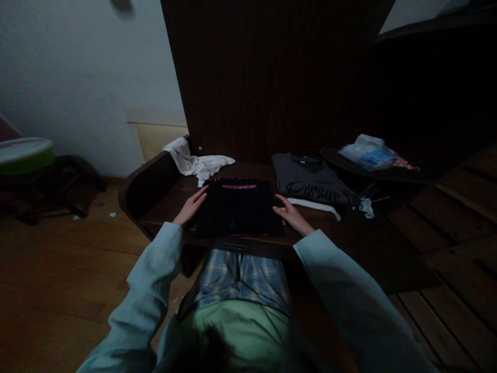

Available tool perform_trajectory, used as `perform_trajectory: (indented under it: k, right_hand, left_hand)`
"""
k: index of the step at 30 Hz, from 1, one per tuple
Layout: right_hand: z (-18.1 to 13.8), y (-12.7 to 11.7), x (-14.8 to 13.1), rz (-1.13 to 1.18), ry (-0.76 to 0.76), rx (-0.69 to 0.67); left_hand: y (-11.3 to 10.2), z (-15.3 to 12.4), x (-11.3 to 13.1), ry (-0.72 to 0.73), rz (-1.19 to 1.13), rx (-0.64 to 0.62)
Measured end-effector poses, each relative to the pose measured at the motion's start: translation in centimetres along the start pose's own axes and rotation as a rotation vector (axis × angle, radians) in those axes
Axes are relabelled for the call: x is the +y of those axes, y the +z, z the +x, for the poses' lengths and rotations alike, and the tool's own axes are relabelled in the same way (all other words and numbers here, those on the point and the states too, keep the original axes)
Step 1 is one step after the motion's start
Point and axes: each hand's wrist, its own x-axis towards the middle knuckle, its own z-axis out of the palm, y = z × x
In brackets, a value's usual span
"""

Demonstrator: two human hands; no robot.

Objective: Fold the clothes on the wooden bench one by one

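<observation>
A folded black T-shirt (238, 210) with pink lettering, "UNCOMPLICATED" across one end, lies flat at the front of a dark wooden bench (155, 207). My left hand (193, 206) rests along the shirt's left edge, its fingers stretched out. At the opposite edge, my right hand (290, 213) touches the cloth with extended fingers, open. Right of the black shirt is a folded grey T-shirt (310, 178) with dark script lettering. A crumpled white cloth (198, 161) lies behind my left hand, partly draped over the bench's arm.
A white folded strip of cloth (314, 205) shows under the grey shirt. Farther right, a clear and blue plastic bag (368, 153) sits on a dark rounded surface. A green tub with a pale lid (27, 155) stands on a dark stool at left. A dark panel rises behind the bench.
</observation>
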Motion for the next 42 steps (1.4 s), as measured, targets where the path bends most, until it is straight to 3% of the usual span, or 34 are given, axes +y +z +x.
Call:
perform_trajectory:
  k: [6, 16, 22, 25, 34, 42]
  right_hand:
    - [-0.5, -0.5, -0.1, -0.013, -0.006, -0.115]
    - [-0.4, -0.5, 0.1, -0.111, -0.061, -0.054]
    - [-0.3, -0.5, 0.4, -0.144, -0.08, -0.059]
    - [-0.2, -0.5, 0.5, -0.149, -0.079, -0.053]
    - [0.1, -0.6, 0.8, -0.155, -0.164, -0.028]
    - [0.1, -0.7, 0.5, -0.17, -0.122, 0.041]
  left_hand:
    - [-0.6, -2.4, 0.4, -0.028, -0.007, -0.123]
    - [-1.1, -2.8, -0.6, 0.024, -0.009, -0.043]
    - [-1.8, -2.9, -0.3, -0.199, -0.079, -0.131]
    - [-1.9, -2.8, -0.3, -0.228, -0.096, -0.158]
    - [-1.3, -2.8, -0.2, -0.141, -0.068, -0.059]
    - [-1.5, -2.6, -0.7, -0.047, 0.04, 0.038]
